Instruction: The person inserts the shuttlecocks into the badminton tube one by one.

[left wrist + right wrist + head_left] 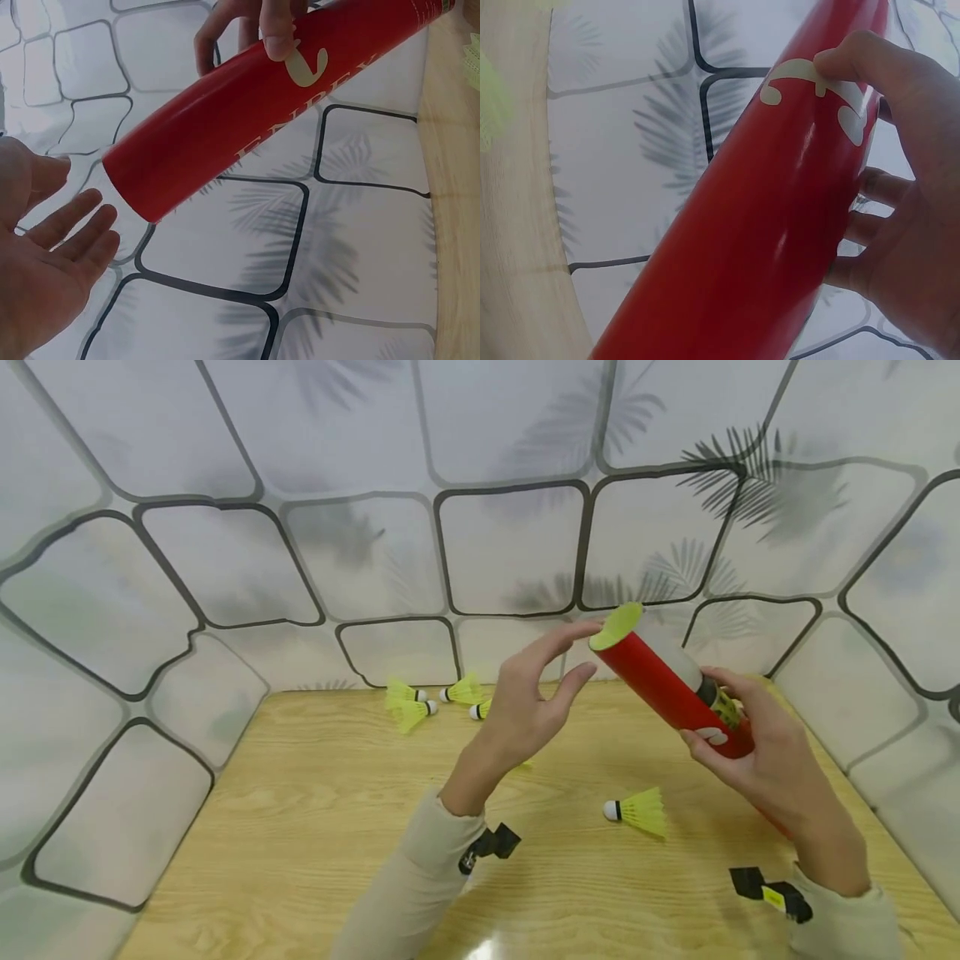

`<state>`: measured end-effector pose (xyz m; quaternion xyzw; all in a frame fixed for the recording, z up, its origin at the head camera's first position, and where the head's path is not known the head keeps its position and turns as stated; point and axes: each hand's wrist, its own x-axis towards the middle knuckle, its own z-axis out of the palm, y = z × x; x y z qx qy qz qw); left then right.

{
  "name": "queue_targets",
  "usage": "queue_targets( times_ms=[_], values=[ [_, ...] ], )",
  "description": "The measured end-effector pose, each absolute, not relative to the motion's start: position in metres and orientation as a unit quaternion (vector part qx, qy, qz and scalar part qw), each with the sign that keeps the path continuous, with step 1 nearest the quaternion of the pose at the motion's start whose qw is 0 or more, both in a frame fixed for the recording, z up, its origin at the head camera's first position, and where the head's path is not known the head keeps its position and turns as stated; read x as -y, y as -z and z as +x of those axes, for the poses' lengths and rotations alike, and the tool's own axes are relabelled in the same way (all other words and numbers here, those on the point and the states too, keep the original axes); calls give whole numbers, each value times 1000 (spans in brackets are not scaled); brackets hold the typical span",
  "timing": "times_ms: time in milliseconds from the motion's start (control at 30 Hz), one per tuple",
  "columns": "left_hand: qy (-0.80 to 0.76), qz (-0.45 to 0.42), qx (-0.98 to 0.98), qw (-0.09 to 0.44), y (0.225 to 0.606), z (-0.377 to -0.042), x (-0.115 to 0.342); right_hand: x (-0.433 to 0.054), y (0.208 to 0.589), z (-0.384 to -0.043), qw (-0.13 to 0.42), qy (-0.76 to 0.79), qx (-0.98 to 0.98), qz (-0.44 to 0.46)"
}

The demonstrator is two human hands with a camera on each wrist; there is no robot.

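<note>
My right hand (776, 756) grips a red shuttlecock tube (648, 681) around its lower part, thumb on one side and fingers on the other. The tube is held tilted above the table, its upper end towards the upper left. That end shows a yellow-green round face (618, 627); whether it is a lining or a shuttlecock's skirt I cannot tell. Beside it is my left hand (525, 697), fingers extended and holding nothing. In the left wrist view, the left hand (56, 262) stands apart from the tube's end. Pale lettering and a logo (814, 79) mark the tube.
A yellow shuttlecock (637, 812) with a white cork lies on the wooden table (300, 827), below the tube. Several more shuttlecocks (461, 690) lie at the table's back edge, some partly behind my left hand. Patterned fabric walls (510, 552) rise behind and at both sides.
</note>
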<state>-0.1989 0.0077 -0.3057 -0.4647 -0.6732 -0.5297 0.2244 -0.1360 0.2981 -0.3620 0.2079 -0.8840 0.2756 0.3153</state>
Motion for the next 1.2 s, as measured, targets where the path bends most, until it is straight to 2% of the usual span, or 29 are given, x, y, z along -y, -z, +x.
queue_targets(
  times_ms=[167,367,600,867,1200],
  values=[
    [533,-454,660,271,314,-194,-4,-304,361,-134,323,-291,881,186],
    [525,-452,675,255,336,-190,-5,-309,359,-130,319,-309,882,159],
    [500,-482,691,200,368,-188,-13,-312,358,-128,309,-310,887,145],
    [467,-505,718,108,407,-182,-28,-315,360,-133,306,-302,892,142],
    [367,-526,767,-1,433,-180,-54,-320,369,-138,307,-291,895,142]
  ],
)
